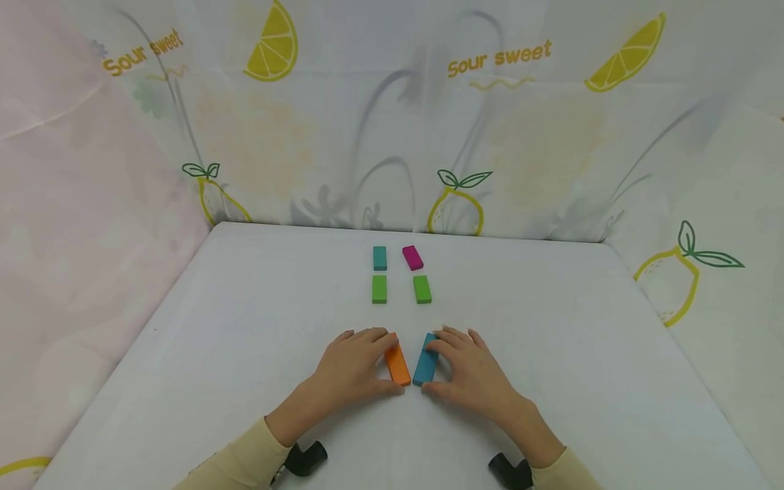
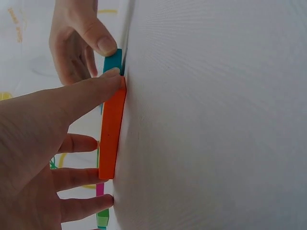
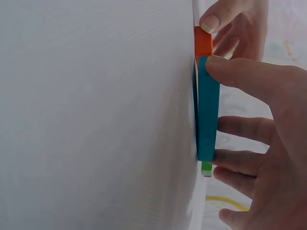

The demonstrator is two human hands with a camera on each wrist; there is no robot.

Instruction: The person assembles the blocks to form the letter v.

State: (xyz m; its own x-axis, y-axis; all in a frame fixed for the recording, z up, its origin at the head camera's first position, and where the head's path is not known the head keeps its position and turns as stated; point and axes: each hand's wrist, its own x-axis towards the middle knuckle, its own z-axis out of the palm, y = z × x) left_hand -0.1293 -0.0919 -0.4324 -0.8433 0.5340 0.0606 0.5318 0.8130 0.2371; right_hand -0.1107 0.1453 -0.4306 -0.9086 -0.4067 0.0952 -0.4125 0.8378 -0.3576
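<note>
Near the middle of the white table, my left hand [image 1: 352, 364] pinches an orange block [image 1: 398, 366] by its two ends, thumb at the near end and fingers at the far end. Just to its right, a blue block [image 1: 425, 364] is held the same way by my right hand [image 1: 471, 371]. The two blocks slant toward each other, their near ends almost together with a narrow gap. In the left wrist view the orange block [image 2: 112, 132] lies low along the tabletop. The right wrist view shows the blue block [image 3: 207, 110] with one long edge slightly raised from the table.
Beyond my hands are two green blocks [image 1: 379, 290], with a teal block [image 1: 380, 258] and a tilted magenta block [image 1: 413, 258] farther back. A lemon-print cloth [image 1: 343, 136] hangs behind the table's far edge [image 1: 343, 230]. Black wrist devices [image 1: 307, 459] sit at both forearms.
</note>
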